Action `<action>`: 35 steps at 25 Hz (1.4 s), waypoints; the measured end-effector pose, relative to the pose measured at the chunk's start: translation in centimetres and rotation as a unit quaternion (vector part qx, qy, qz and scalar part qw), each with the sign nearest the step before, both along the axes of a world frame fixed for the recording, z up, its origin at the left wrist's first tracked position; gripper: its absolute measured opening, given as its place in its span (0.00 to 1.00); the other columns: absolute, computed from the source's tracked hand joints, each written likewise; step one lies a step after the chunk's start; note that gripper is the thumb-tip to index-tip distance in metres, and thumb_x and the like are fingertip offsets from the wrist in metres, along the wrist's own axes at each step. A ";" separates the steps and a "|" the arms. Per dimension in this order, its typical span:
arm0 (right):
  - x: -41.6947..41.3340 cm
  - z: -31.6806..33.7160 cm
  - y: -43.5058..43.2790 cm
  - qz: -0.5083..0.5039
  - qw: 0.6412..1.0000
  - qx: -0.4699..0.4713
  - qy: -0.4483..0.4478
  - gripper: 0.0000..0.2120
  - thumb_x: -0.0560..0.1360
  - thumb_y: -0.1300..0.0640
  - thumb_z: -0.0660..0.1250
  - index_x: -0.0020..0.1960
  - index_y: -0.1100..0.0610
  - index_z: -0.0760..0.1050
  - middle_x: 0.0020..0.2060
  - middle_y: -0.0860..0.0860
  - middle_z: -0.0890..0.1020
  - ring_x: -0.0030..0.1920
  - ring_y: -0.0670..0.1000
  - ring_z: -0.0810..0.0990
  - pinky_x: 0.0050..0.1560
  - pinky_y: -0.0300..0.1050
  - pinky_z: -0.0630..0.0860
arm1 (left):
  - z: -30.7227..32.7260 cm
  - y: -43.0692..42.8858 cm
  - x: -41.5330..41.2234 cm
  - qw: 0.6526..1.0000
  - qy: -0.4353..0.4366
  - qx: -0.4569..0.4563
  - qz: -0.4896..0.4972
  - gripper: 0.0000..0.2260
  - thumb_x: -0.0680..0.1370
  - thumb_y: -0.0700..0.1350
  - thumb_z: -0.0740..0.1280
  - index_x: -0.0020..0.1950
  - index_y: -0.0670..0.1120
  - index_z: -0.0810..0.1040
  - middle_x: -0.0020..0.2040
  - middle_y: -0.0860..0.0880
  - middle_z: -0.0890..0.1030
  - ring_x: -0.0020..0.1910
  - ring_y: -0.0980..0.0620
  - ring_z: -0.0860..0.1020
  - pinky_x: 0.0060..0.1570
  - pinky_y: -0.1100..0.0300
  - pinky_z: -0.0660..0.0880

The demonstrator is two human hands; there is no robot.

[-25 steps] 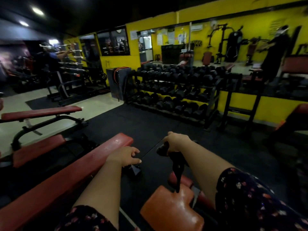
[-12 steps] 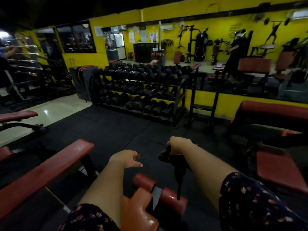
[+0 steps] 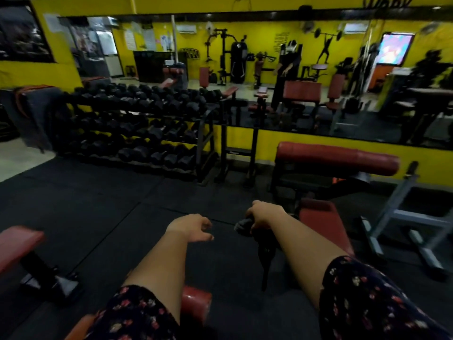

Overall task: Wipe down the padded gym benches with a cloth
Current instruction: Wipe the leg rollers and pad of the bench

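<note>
My right hand (image 3: 263, 214) is closed around a dark cloth (image 3: 262, 244) that hangs down from it over the black floor. My left hand (image 3: 191, 228) is held out beside it, fingers loosely apart, holding nothing. A red padded bench (image 3: 326, 229) lies just right of my right hand, with a red roll pad (image 3: 338, 157) raised behind it. The end of another red bench (image 3: 19, 241) shows at the left edge. A red roller pad (image 3: 196, 299) sits low between my arms.
A three-tier rack of black dumbbells (image 3: 137, 128) stands ahead left. A black stand (image 3: 239, 143) is beside it against the yellow wall. A grey metal frame (image 3: 402, 217) is at the right. The wall mirror reflects machines and people. Black rubber floor (image 3: 103, 200) lies ahead.
My view has swung to the right: the long red bench has slid to the left edge and the bench at the right has come close. Both hands keep their pose, the cloth still hanging.
</note>
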State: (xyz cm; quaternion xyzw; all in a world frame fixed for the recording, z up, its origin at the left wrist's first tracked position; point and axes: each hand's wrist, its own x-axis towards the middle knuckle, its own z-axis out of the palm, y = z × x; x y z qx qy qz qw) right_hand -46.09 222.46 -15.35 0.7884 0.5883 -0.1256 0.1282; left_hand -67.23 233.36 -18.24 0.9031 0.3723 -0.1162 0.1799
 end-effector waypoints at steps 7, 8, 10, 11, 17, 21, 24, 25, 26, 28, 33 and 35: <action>7.8 -2.2 -0.6 -0.045 0.998 -0.018 0.028 0.24 0.71 0.46 0.74 0.65 0.46 0.74 0.60 0.49 0.73 0.59 0.56 0.75 0.56 0.56 0.77 | -1.8 2.2 9.5 0.998 0.015 -0.011 -0.062 0.23 0.76 0.60 0.68 0.69 0.56 0.73 0.65 0.56 0.76 0.62 0.54 0.75 0.61 0.55 0.74; 8.7 -2.7 -0.3 -0.047 0.998 -0.024 0.028 0.24 0.70 0.46 0.74 0.65 0.46 0.74 0.59 0.49 0.74 0.59 0.55 0.75 0.55 0.56 0.77 | -2.3 2.6 10.6 0.997 0.017 -0.015 -0.070 0.23 0.76 0.60 0.68 0.69 0.56 0.73 0.65 0.56 0.76 0.62 0.54 0.75 0.60 0.55 0.74; 10.9 -3.9 0.8 -0.056 0.997 -0.038 0.030 0.24 0.70 0.46 0.74 0.64 0.47 0.75 0.59 0.50 0.75 0.59 0.56 0.76 0.55 0.55 0.77 | -3.5 3.9 13.3 0.996 0.014 -0.024 -0.082 0.23 0.76 0.60 0.68 0.70 0.56 0.73 0.65 0.56 0.76 0.62 0.54 0.75 0.60 0.56 0.73; 12.0 -4.4 1.5 -0.057 0.997 -0.048 0.028 0.24 0.70 0.46 0.74 0.64 0.47 0.75 0.59 0.50 0.75 0.59 0.56 0.76 0.55 0.54 0.77 | -4.3 4.7 14.5 0.996 0.014 -0.031 -0.085 0.23 0.76 0.60 0.68 0.70 0.56 0.72 0.65 0.56 0.76 0.62 0.54 0.75 0.60 0.56 0.73; 17.6 -6.1 8.0 -0.065 0.995 -0.076 0.014 0.28 0.73 0.45 0.72 0.70 0.48 0.70 0.65 0.52 0.70 0.63 0.58 0.73 0.59 0.56 0.75 | -7.0 12.2 20.0 0.992 0.054 -0.052 -0.103 0.24 0.76 0.60 0.67 0.70 0.56 0.72 0.65 0.55 0.77 0.61 0.53 0.76 0.61 0.53 0.74; 20.8 -5.4 13.2 -0.080 0.994 -0.066 0.017 0.27 0.73 0.45 0.71 0.70 0.48 0.70 0.65 0.52 0.70 0.63 0.58 0.73 0.56 0.54 0.75 | -5.5 18.6 23.4 0.994 0.043 -0.038 -0.097 0.24 0.76 0.60 0.68 0.71 0.57 0.71 0.65 0.54 0.76 0.63 0.52 0.75 0.62 0.52 0.74; 22.0 -5.3 16.8 -0.084 0.995 -0.042 0.024 0.27 0.74 0.45 0.71 0.70 0.47 0.69 0.65 0.52 0.69 0.63 0.58 0.73 0.53 0.53 0.73 | -4.9 21.7 25.5 0.994 0.025 -0.033 -0.100 0.23 0.76 0.60 0.68 0.71 0.57 0.71 0.65 0.54 0.76 0.62 0.53 0.75 0.62 0.53 0.74; 22.4 -5.4 17.9 -0.078 0.996 -0.044 0.025 0.27 0.74 0.45 0.71 0.70 0.47 0.69 0.65 0.52 0.69 0.63 0.58 0.73 0.52 0.53 0.73 | -4.9 22.5 26.1 0.994 0.029 -0.033 -0.102 0.23 0.77 0.60 0.68 0.71 0.57 0.71 0.65 0.54 0.76 0.62 0.53 0.75 0.61 0.54 0.74; 22.9 -5.5 19.1 -0.070 0.996 -0.045 0.027 0.26 0.74 0.45 0.71 0.70 0.47 0.70 0.65 0.52 0.70 0.63 0.58 0.73 0.52 0.53 0.73 | -4.9 23.4 26.7 0.994 0.033 -0.027 -0.105 0.23 0.77 0.59 0.68 0.71 0.57 0.71 0.65 0.54 0.76 0.63 0.53 0.75 0.61 0.55 0.74; 23.9 -5.4 21.3 -0.060 0.996 -0.048 0.033 0.27 0.73 0.45 0.71 0.70 0.47 0.70 0.65 0.51 0.70 0.63 0.57 0.73 0.54 0.54 0.74 | -4.8 25.0 27.6 0.994 0.030 -0.021 -0.102 0.24 0.77 0.60 0.67 0.71 0.57 0.71 0.65 0.54 0.76 0.63 0.54 0.75 0.60 0.55 0.74; 28.7 -5.3 28.5 -0.026 0.998 -0.048 0.031 0.27 0.73 0.46 0.71 0.70 0.46 0.69 0.66 0.51 0.70 0.64 0.57 0.73 0.56 0.54 0.74 | -4.3 31.8 30.8 0.997 0.030 -0.023 -0.061 0.25 0.76 0.61 0.67 0.71 0.57 0.71 0.66 0.55 0.74 0.63 0.54 0.75 0.61 0.55 0.73; 31.2 -5.2 31.9 -0.001 0.999 -0.040 0.022 0.27 0.73 0.45 0.72 0.70 0.46 0.70 0.66 0.51 0.70 0.64 0.57 0.73 0.56 0.54 0.74 | -4.1 34.7 32.3 0.999 0.029 -0.017 -0.034 0.25 0.75 0.61 0.67 0.71 0.57 0.71 0.66 0.55 0.75 0.63 0.55 0.75 0.61 0.55 0.74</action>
